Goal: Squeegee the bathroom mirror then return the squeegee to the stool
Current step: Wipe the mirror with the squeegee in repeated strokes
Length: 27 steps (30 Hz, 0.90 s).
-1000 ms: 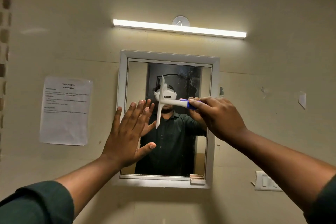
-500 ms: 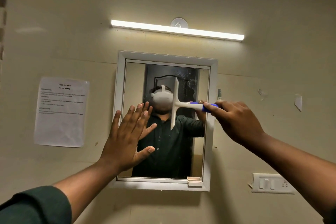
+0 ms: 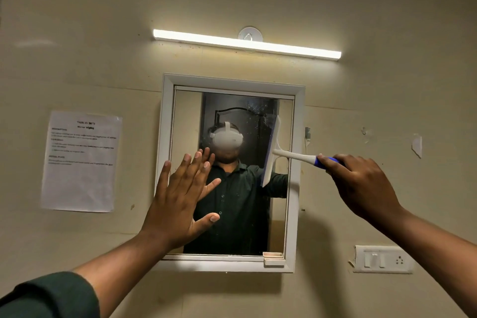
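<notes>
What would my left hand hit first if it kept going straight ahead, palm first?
Likely the mirror: the left hand is open, palm facing the glass at its left edge, possibly touching already; depth is unclear.

A bathroom: framed wall mirror (image 3: 229,100) under tube light (image 3: 246,44).

A lit tube light (image 3: 247,44), a taped paper notice (image 3: 80,161), a switchboard (image 3: 383,259).

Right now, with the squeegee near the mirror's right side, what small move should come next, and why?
Probably lift the squeegee and pull it down through the spots at the mirror's upper right. The right hand grips its blue handle, the blade stands upright near the right frame, and the left hand rests open on the left side.
</notes>
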Motion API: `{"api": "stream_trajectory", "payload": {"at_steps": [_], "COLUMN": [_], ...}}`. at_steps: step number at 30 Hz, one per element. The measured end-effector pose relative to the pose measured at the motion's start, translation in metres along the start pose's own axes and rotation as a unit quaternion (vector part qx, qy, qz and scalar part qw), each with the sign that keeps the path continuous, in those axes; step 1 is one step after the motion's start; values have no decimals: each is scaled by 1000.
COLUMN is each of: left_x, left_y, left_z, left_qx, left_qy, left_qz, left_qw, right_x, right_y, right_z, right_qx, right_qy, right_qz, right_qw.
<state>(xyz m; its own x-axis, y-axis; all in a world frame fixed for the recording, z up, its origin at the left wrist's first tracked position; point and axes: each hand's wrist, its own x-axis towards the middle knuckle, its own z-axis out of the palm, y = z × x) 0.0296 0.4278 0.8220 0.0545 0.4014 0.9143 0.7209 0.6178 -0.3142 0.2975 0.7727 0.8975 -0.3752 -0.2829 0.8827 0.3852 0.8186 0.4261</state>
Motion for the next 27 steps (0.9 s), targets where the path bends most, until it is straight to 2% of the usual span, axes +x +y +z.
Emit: {"api": "stream_trajectory", "payload": {"at_steps": [7,11,17,22,27], "left_x": [3,5,5,8,12], "left_y": [-10,-1,8,6,7], "left_z": [-4,-5,-4,-3,-4], "left_qx": [16,-4,-15,-6,-16], "left_qy": [3,-7,-14,-15,-9], "left_qz": [-6,0,3,-5,0], "left_qw": [1000,1000,1000,1000,1000], "right_x": [2,46,102,111,89], "right_y": [5,-35,-73,-66,-31], "right_z": [-3,-6,-18,-20,-25], "right_qx": [40,68,22,-13,-17], "right_qy": [18,9,-15,-34,-39], "right_qz": [7,-19,-85,-101,-75], "right_qw": [999,997,996,994,996]}}
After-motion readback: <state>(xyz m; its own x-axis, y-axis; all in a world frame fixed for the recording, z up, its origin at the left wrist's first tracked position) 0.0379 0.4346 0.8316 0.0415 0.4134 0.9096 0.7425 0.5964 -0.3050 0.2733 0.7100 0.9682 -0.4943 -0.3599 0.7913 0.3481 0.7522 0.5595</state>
